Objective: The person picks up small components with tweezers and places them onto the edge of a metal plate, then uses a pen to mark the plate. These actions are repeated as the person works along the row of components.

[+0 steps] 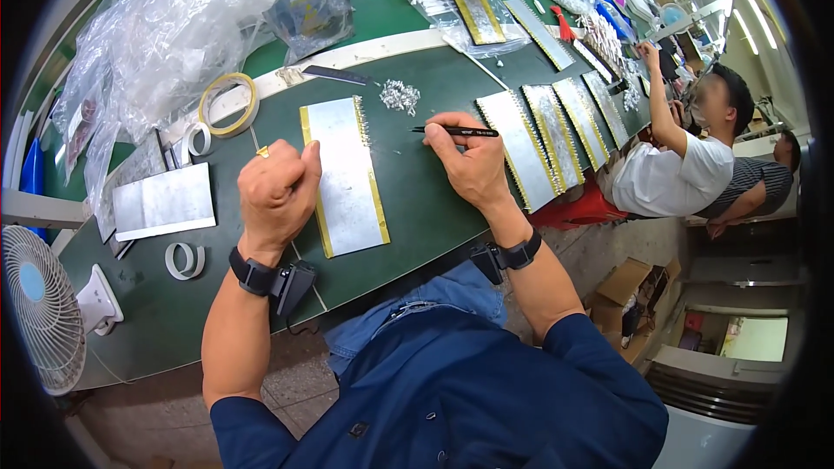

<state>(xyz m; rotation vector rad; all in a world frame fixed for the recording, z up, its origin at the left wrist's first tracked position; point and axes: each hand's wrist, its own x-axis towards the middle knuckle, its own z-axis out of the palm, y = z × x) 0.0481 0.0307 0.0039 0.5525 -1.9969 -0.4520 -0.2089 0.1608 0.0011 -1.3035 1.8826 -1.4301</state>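
Note:
A silver metal plate (343,174) with yellow tape along both long edges lies on the dark green table (417,208) in front of me. My left hand (276,193) rests as a fist on the plate's left edge, thumb pressed on it. My right hand (469,161) sits to the right of the plate and grips black tweezers (456,131), tips pointing left toward the plate's top right corner. A small heap of tiny silver parts (400,95) lies just beyond the plate.
Several taped plates (543,135) lie in a row to the right. A yellow tape roll (228,104), white tape rings (184,259), a bare plate (165,201), plastic bags (174,26) and a white fan (43,308) are at left. Another person (686,165) sits at right.

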